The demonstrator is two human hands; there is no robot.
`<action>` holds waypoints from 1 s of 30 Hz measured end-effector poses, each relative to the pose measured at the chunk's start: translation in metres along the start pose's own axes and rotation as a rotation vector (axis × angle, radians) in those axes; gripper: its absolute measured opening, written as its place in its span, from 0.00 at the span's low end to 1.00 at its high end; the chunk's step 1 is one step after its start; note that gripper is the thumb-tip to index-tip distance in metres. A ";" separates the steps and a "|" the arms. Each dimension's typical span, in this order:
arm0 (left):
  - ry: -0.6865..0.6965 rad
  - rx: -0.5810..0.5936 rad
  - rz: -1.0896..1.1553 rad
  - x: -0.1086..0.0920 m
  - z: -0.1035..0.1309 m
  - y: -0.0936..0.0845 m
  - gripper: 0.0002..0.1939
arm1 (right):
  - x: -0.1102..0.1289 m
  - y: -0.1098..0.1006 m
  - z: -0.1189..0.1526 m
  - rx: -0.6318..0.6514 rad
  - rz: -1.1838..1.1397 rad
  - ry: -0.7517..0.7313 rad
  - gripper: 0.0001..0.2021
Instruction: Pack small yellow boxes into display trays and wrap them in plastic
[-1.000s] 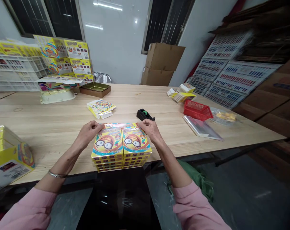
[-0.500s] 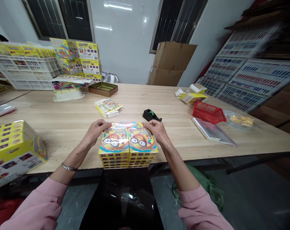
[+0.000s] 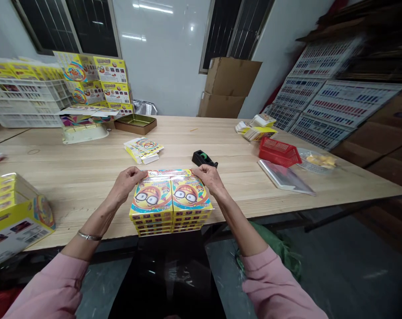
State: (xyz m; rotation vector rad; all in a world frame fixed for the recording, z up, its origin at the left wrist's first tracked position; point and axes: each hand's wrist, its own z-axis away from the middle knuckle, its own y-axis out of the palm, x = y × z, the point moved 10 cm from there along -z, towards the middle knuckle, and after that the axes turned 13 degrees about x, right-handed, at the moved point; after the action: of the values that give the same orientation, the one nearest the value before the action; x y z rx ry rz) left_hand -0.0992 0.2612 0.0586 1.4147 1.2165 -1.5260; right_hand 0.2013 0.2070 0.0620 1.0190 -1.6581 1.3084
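Gripping the far corners of a double stack of yellow cartoon boxes (image 3: pixel 170 204), both hands are busy at the near edge of the wooden bench (image 3: pixel 87 168). The left hand (image 3: pixel 126 182) is curled over the far left corner of the stack, fingers closed on the top edge, and the right hand (image 3: pixel 210 178) does the same on the far right corner. The stack is two boxes wide and several deep, sitting flat and square on the bench right in front of the person, with pink sleeves and a thin bracelet on the left wrist.

Just behind the right hand there's a black tape dispenser (image 3: pixel 203 158), close but not touching. A small loose pile of the same printed cards (image 3: pixel 142 149) lies further back on the left. Off to the right are a red plastic basket (image 3: pixel 275 152) and a clear flat sleeve (image 3: pixel 285 177) just beside it. At the left edge sits a big yellow carton (image 3: pixel 14 217), partly hanging over the bench edge. Along the back: a shallow brown tray (image 3: pixel 135 124) and stacked yellow boxes by the window.
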 end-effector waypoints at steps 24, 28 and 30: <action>-0.015 -0.278 0.097 0.021 0.012 -0.017 0.29 | -0.031 0.015 0.009 0.047 -0.469 0.180 0.21; 0.006 -0.202 -0.008 0.019 0.004 -0.017 0.26 | -0.028 0.015 0.007 0.089 -0.418 0.136 0.19; 0.005 -0.180 -0.048 0.015 0.003 -0.023 0.23 | -0.026 0.007 0.007 0.080 -0.361 0.094 0.16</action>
State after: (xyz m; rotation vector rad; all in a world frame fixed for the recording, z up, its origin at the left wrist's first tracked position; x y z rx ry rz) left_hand -0.1243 0.2669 0.0477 1.2802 1.3637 -1.4073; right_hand 0.2040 0.2041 0.0348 1.2194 -1.2877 1.1668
